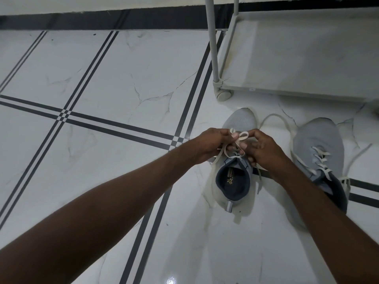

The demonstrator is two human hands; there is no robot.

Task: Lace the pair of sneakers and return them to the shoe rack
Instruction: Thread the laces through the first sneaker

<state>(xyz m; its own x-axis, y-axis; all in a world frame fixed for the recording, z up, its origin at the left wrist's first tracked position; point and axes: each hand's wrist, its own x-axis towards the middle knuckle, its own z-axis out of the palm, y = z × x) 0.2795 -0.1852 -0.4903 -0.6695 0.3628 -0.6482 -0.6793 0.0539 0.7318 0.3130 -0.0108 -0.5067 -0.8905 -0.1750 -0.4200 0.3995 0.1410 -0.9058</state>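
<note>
Two grey sneakers with dark blue collars stand on the tiled floor. The left sneaker [239,119] lies under both my hands, toe pointing away. My left hand [211,143] and my right hand [264,149] each pinch its white lace [242,136], which forms loops between my fingers above the tongue. The right sneaker [320,140] sits beside it, partly behind my right forearm, with its lace [274,116] threaded through several eyelets and the ends trailing loose on the floor.
The white shoe rack [287,58] stands at the upper right on small wheels [223,95], its lowest shelf bare, a grey upright post [211,37] at its corner. White marble-look floor tiles with dark stripes [98,119] spread to the left. A dark skirting runs along the wall.
</note>
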